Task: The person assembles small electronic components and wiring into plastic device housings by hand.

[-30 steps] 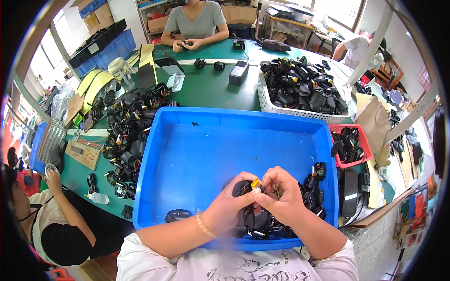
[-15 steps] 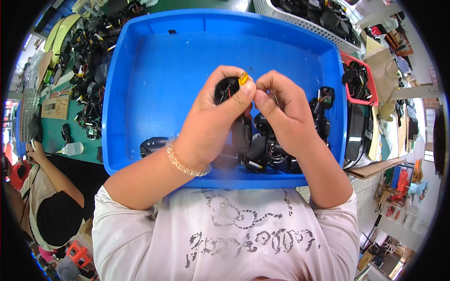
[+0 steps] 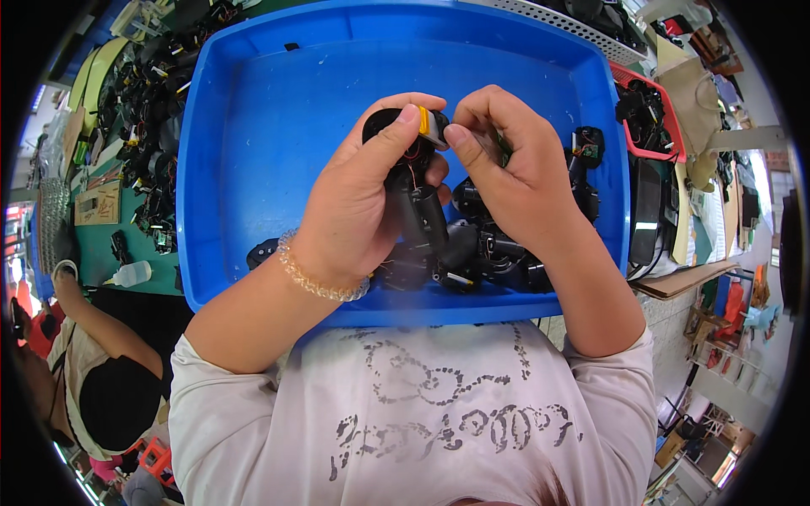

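Note:
Wrapped round a black plastic device with a tube-like handle is my left hand, over the blue tub. Its thumb presses a small silver block with yellow tape, possibly a battery, against the device's round head; thin red wires show below the thumb. My right hand is closed just right of the block, thumb tip near the block's end. Something thin shows between its curled fingers, too hidden to name. Beneath both hands, several similar black plastic parts lie in the tub.
The blue tub spans the space before me. Piles of black parts and a squeeze bottle lie on the green table at left. At right stands a red basket; a white crate is behind. A co-worker's arm is at left.
My left hand has tilted the device, so its handle and the silver block show more. Both hands appear slightly higher in view, and the right fingertips sit at the block's end.

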A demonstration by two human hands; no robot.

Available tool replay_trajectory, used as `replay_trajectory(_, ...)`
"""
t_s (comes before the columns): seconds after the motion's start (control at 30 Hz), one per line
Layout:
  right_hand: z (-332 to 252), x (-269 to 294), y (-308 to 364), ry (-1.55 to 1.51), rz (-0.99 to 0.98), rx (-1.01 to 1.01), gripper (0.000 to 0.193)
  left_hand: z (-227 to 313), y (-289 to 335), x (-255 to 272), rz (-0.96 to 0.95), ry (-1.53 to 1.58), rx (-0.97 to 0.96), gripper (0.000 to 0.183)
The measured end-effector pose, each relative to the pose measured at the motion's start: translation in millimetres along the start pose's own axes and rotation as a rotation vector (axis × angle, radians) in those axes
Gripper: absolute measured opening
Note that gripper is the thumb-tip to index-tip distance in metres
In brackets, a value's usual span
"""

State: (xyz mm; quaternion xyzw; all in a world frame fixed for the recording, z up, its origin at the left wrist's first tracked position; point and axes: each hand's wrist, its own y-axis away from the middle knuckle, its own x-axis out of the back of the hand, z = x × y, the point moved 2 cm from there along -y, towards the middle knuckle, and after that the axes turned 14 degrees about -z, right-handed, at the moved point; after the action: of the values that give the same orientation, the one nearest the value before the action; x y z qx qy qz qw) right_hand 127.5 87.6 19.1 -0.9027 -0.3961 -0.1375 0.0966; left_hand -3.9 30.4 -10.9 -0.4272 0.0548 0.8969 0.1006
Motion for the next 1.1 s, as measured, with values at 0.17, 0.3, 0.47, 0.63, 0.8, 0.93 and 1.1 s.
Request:
replay_trajectory(0.17, 8, 4, -1, 0.239, 0.018, 0.057, 0.016, 0, 0, 0, 0.011, -0.049, -0.020, 0.028)
replay_trajectory(0.3, 5, 3, -4, 0.215, -0.001, 0.005, 0.016, 1, 1, -2, 0.060, -0.125, -0.010, 0.026)
replay_trajectory(0.47, 13, 6, -3, 0.481, 0.051, 0.218, 0.020, -3, 1, -2, 0.051, -0.214, 0.005, 0.027)
replay_trajectory(0.63, 11, 4, -6, 0.609, 0.063, 0.319, 0.027, -1, 4, -8, 0.182, -0.196, -0.038, 0.029)
replay_trajectory(0.8, 7, 9, -4, 0.636, 0.098, 0.376, 0.030, 5, 2, -10, 0.087, -0.093, -0.033, 0.028)
replay_trajectory(0.93, 3, 13, -4, 0.615, 0.100, 0.416, 0.030, 10, 2, -11, 0.014, -0.043, -0.017, 0.025)
replay_trajectory(1.1, 4, 16, -2, 0.465, 0.019, 0.387, 0.008, 10, 1, -5, -0.050, -0.033, 0.004, 0.025)
